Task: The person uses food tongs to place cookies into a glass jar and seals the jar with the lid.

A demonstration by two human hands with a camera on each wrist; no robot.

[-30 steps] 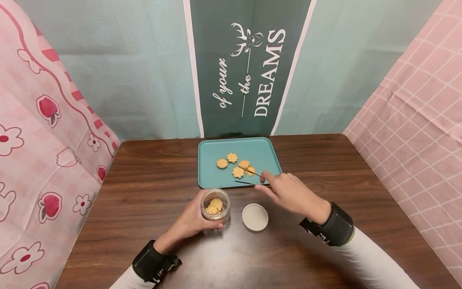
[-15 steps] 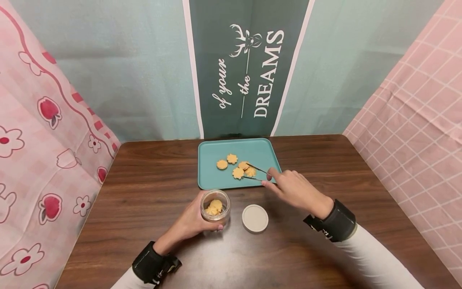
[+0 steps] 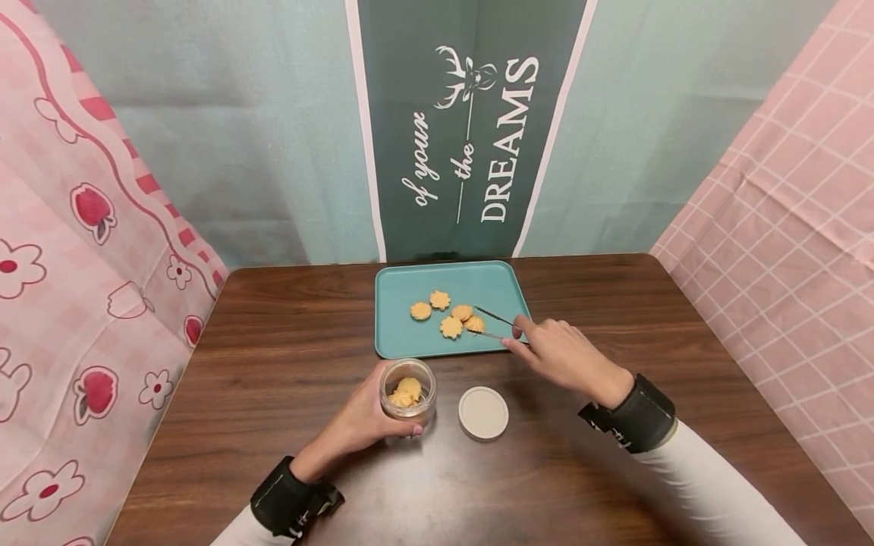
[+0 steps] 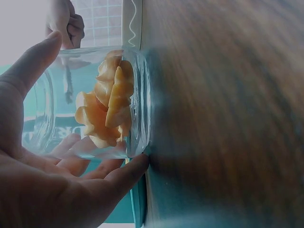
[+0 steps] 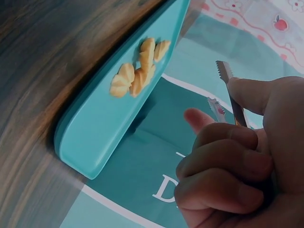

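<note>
Tweezers, thin metal (image 3: 493, 322), pinched in my right hand (image 3: 556, 353), tips parted around the nearest flower-shaped orange biscuit (image 3: 474, 324) on the teal tray (image 3: 399, 345). Left hand (image 3: 362, 418) grips the small glass jar (image 3: 408, 389) on the tabletop. Pick-up step, I judge: next, squeeze gently, then lift across to the jar.

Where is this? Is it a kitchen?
Probably not a kitchen: it looks like a small curtained-off booth. Patterned cloths and a "DREAMS" banner hang round one wooden table with a tray.
</note>
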